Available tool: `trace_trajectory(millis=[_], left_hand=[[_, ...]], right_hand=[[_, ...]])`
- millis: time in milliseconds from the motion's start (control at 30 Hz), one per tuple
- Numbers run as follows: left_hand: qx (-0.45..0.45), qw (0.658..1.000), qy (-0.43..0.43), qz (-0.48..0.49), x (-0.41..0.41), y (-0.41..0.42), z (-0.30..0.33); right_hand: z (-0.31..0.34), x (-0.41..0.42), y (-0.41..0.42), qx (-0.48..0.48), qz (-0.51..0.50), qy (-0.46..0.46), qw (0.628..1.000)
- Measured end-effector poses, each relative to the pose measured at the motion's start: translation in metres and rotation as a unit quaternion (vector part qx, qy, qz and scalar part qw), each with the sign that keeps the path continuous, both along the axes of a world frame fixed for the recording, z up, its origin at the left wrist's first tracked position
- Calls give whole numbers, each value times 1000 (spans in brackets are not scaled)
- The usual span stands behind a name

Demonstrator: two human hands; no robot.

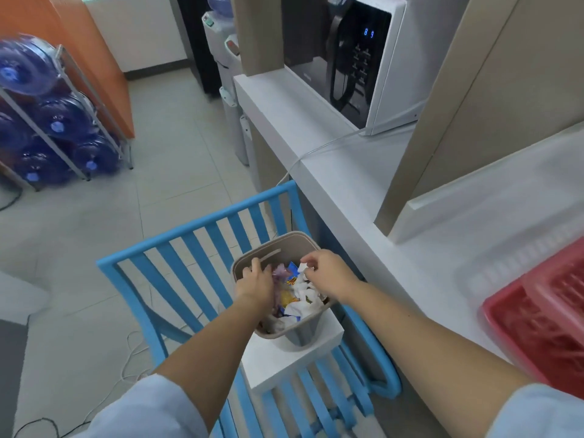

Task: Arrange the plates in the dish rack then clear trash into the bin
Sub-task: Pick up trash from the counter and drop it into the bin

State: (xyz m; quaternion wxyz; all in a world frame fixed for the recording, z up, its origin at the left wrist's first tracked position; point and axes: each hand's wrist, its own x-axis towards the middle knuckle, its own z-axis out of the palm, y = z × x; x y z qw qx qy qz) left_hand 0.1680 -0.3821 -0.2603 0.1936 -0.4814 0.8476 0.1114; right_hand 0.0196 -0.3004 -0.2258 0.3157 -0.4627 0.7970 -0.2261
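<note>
— Where had the trash got to when you looked?

— In the bin [300, 248], a small beige one standing on a white board laid across the seat of a blue chair [202, 235], just beside the counter [347, 191]. It was nearly full: crumpled white tissue [305, 290], a blue and yellow wrapper [292, 275], something purplish on the near left.

— And the hands?

— Both were over the bin's mouth. The left hand [256, 279] sat at the left rim, fingers curled down loosely into the pile; whether they gripped anything I couldn't tell. The right hand [325, 270] had thumb and forefinger pinched on a scrap of the white tissue at the far right side.

— So how should that step be done well?

— I'd say drop the scrap toward the middle, not at the edge, since the heap stood close to the rim and light paper could slide off. Pressing the pile down gently with the left hand would make room. The bin looked light and the board narrow, so a hard shove might tip it; steady the rim first.

— The rack?

— A red rack [537, 327] sat on the counter at the right, too blurred to show plates.

— Any writing?

— Only the microwave [347, 58] display, blue digits that read like 8 and 9. The wrapper's print was unreadable.
</note>
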Motion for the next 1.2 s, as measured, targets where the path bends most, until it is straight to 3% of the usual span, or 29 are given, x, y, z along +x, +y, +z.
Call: trace_trajectory(millis=[233,433,600,800,900,1200], left_hand=[[-121,992,-44,-15,24,0,31],[-130,990,17,-46,38,15,54],[-95,985,87,-118,29,54,84],[-21,944,240,-225,2,122,113],[-2,923,247,-295,-11,159,122],[45,891,242,-381,-29,292,132]], right_hand=[[29,22,28,-59,-64,40,995],[54,36,76,-61,-102,78,990],[68,39,136,-30,-148,111,982],[90,37,220,5,-186,130,974],[96,37,267,18,-205,138,969],[107,47,419,32,-264,122,956]])
